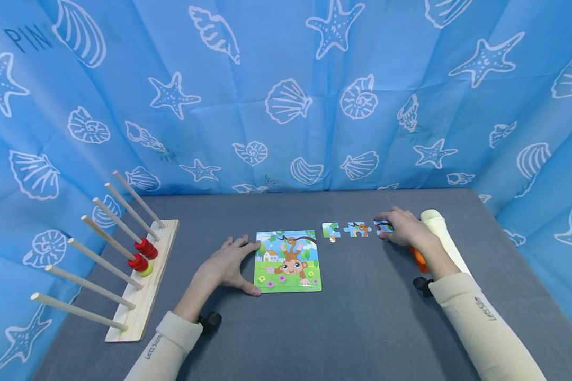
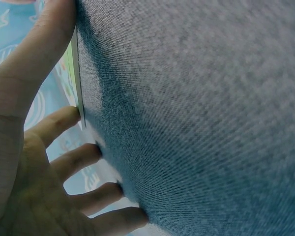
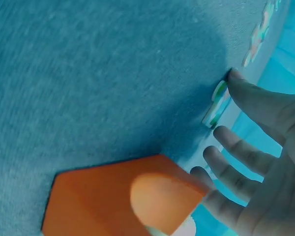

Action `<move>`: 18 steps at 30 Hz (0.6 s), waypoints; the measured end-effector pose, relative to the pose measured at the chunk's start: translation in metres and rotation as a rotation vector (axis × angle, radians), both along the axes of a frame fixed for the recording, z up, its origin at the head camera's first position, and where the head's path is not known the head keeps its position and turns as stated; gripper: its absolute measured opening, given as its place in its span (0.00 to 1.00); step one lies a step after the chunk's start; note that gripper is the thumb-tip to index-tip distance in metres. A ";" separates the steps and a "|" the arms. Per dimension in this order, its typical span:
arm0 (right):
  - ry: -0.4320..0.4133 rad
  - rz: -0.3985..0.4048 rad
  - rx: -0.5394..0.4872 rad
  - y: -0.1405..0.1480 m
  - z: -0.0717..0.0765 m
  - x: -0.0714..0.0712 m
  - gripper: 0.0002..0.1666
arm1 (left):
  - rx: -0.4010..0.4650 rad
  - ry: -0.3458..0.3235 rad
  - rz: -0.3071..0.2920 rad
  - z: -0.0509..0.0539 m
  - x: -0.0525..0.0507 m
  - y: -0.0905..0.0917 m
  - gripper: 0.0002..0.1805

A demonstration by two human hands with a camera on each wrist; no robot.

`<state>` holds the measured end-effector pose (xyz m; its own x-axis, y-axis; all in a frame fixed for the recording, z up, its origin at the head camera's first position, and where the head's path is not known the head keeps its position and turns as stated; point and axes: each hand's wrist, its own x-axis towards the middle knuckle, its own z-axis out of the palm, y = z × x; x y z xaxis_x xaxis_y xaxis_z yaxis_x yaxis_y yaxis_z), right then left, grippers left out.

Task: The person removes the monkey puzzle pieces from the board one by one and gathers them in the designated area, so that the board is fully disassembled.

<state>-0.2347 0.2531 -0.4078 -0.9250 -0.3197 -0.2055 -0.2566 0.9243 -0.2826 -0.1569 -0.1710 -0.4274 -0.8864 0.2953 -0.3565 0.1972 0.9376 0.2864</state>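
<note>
Monkey puzzle (image 1: pixel 288 262) lies flat on the table; take it as the centre of a clock, with twelve at the far side. Blue seashell curtain (image 1: pixel 248 106) fills the background at twelve o'clock, beyond the dark grey table (image 1: pixel 343 328). At nine o'clock, well apart from the puzzle, stands a wooden peg rack (image 1: pixel 143 301) with red rings (image 1: pixel 145 248) and a yellow ring (image 1: pixel 146 270) on its pegs. A pale tube (image 1: pixel 447 243) with a rounded end lies at three o'clock, partly hidden by the right forearm. Nearer in, an orange block (image 3: pixel 93 196) sits just under the right wrist, crowding that arm. Three loose pieces form a row between two and three o'clock: a green piece (image 1: pixel 331 231) nearest the puzzle, a middle piece (image 1: pixel 355 229), and an end piece (image 1: pixel 386 227).

The left forearm comes up from seven o'clock. Its left hand (image 1: pixel 229 266) is spread at nine o'clock, thumb and forefinger touching the puzzle's edge, other fingertips on the cloth. The right forearm slants in from four o'clock; its right hand (image 1: pixel 404 228), palm down, straddles the end piece with thumb and forefinger. Whether they pinch it, I cannot tell.
</note>
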 end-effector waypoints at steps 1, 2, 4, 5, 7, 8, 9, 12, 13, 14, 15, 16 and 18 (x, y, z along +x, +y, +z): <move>0.007 -0.006 -0.006 -0.001 0.001 0.001 0.27 | -0.001 0.000 0.000 0.000 0.000 0.000 0.64; 0.016 -0.013 -0.017 -0.003 0.002 0.002 0.28 | -0.002 0.000 0.000 0.000 0.000 0.000 0.64; 0.035 -0.021 -0.046 -0.006 0.004 0.005 0.29 | -0.005 -0.002 0.001 0.000 0.000 0.000 0.64; 0.044 -0.022 -0.062 -0.008 0.005 0.006 0.29 | -0.005 -0.002 0.002 0.000 0.000 0.000 0.64; 0.054 -0.024 -0.093 -0.014 0.006 0.008 0.29 | -0.006 -0.003 0.003 0.000 0.000 0.001 0.64; 0.055 -0.026 -0.107 -0.018 0.007 0.009 0.29 | -0.006 -0.003 0.003 0.000 0.000 0.001 0.64; 0.059 -0.025 -0.117 -0.022 0.007 0.010 0.29 | -0.005 -0.004 0.004 0.000 0.000 0.001 0.64; 0.064 -0.032 -0.150 -0.035 0.009 0.014 0.29 | -0.003 -0.005 0.003 0.000 0.000 0.001 0.64; 0.068 -0.035 -0.162 -0.040 0.010 0.016 0.29 | -0.003 -0.005 0.003 0.000 0.000 0.000 0.64; 0.071 -0.036 -0.177 -0.045 0.010 0.017 0.29 | -0.004 -0.004 0.002 0.000 0.000 0.000 0.64; 0.072 -0.033 -0.193 -0.050 0.011 0.019 0.28 | -0.004 -0.003 0.002 0.000 0.000 0.000 0.64; 0.073 -0.030 -0.210 -0.054 0.011 0.020 0.28 | -0.005 -0.002 0.001 0.001 0.000 0.000 0.64; 0.078 -0.004 -0.252 -0.063 0.011 0.024 0.28 | -0.007 0.000 0.001 0.000 0.000 0.001 0.64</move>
